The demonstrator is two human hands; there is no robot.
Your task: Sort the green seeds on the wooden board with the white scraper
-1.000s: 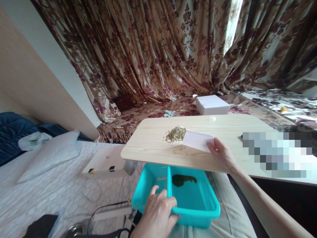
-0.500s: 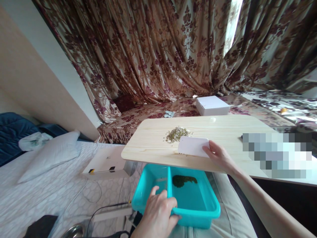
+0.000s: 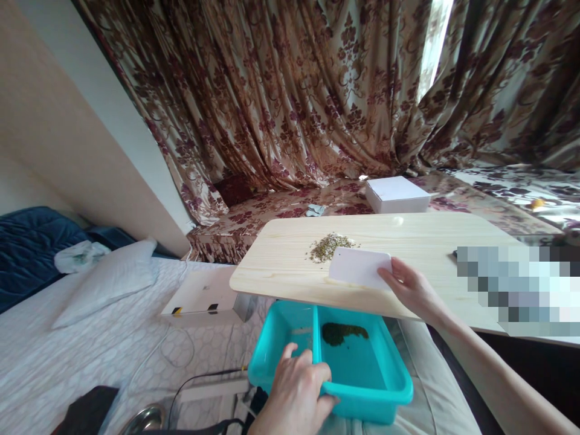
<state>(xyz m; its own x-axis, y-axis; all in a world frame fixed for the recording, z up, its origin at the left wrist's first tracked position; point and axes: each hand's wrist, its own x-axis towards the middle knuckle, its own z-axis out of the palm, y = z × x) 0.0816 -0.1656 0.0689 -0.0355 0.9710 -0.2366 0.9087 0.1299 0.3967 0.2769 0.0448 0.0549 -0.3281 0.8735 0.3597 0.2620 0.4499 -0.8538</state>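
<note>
My right hand point(image 3: 411, 284) grips the right end of a flat white scraper-like sheet point(image 3: 357, 266), held over the pale wooden tabletop point(image 3: 272, 266). Just beyond the sheet's left part lies a loose pile of small greenish and whitish grains point(image 3: 330, 246). Below the table edge sits a turquoise two-compartment bin point(image 3: 367, 396). My left hand point(image 3: 299, 383) is closed over its near rim by the divider. Dark green grains point(image 3: 342, 333) lie in the bin's right compartment, and the left one shows a small pale patch.
A white box point(image 3: 399, 190) and a small light cloth point(image 3: 316, 209) lie behind the table. A pixelated area covers the table's right end. On the left are a bed with a pillow point(image 3: 109, 284), a flat white carton point(image 3: 199, 296), cables and a metal bowl point(image 3: 144, 418).
My right hand has drawn the white sheet away from the pile toward the near table edge. A few stray grains now show in the bin's right compartment. The view has shifted slightly.
</note>
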